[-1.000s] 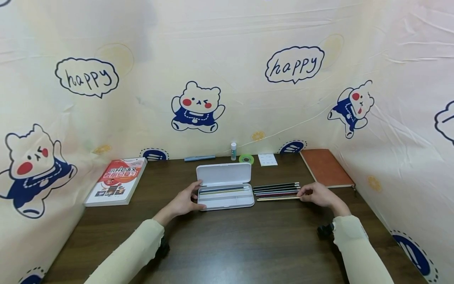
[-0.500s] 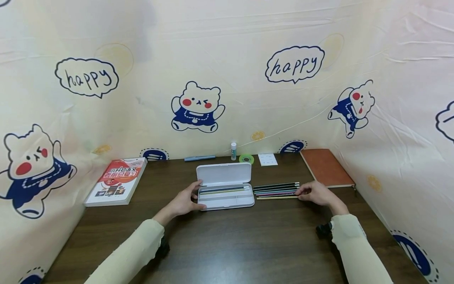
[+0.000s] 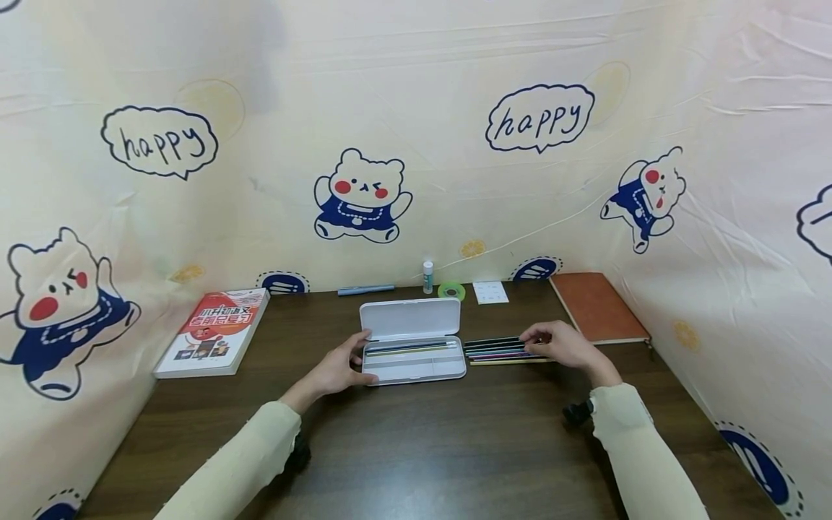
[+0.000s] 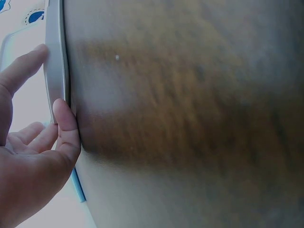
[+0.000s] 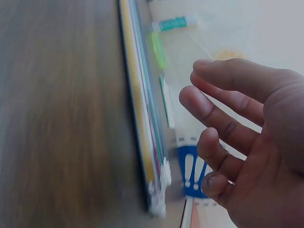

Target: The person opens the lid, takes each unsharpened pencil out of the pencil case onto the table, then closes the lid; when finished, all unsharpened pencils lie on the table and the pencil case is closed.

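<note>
A white pencil case [image 3: 416,370] lies with its lid raised, and a few pencils [image 3: 408,349] rest in its back compartment. My left hand [image 3: 336,367] holds the case by its left end, thumb at the front edge and fingers at the back. In the left wrist view, the fingertips are against the side of the case [image 4: 53,28]. Right of the case, several pencils [image 3: 495,354] lie side by side on the table. My right hand [image 3: 564,347] is over their right ends. In the right wrist view, that hand [image 5: 251,133] has loosely bent, spread fingers with nothing between them.
A red and white book [image 3: 211,328] lies at the left and a brown notebook [image 3: 601,307] at the back right. Along the back edge are a blue pen-like stick [image 3: 366,289], a glue stick [image 3: 427,277], a green tape roll [image 3: 451,291] and a white card [image 3: 490,292].
My right hand has moved left and away from me, from the right tips of the pencils to above them. The left hand and the case stay in place.
</note>
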Available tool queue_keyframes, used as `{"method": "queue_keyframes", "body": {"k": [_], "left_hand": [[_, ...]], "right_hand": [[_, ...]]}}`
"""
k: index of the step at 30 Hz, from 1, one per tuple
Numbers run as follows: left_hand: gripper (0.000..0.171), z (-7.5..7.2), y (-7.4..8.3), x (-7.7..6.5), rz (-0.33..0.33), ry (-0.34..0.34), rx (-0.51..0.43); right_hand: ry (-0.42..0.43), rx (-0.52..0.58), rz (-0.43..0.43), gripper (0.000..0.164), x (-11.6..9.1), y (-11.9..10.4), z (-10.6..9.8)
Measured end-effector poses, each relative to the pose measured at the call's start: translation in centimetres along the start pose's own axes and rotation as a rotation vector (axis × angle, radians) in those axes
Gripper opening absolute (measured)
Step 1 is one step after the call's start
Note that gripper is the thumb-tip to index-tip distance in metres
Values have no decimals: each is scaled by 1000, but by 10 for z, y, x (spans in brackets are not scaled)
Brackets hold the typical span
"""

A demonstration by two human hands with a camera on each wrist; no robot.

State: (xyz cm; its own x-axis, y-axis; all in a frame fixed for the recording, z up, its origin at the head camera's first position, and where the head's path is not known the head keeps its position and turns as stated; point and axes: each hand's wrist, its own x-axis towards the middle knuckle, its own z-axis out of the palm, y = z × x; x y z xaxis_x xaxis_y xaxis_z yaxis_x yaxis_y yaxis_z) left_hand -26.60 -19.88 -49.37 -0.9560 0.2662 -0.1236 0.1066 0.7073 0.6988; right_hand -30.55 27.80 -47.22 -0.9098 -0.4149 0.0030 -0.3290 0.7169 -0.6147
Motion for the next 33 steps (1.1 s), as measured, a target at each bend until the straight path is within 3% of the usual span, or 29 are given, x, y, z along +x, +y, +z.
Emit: {"method": "queue_keyframes", "body": {"k": [19, 33], "left_hand": [[99, -1, 0, 1, 0, 0, 0], [99, 0, 0, 0, 2, 7, 10]], "right_hand": [[-63, 5, -155, 19, 46, -56, 42], [-85, -21, -175, 20, 64, -83, 64]]}}
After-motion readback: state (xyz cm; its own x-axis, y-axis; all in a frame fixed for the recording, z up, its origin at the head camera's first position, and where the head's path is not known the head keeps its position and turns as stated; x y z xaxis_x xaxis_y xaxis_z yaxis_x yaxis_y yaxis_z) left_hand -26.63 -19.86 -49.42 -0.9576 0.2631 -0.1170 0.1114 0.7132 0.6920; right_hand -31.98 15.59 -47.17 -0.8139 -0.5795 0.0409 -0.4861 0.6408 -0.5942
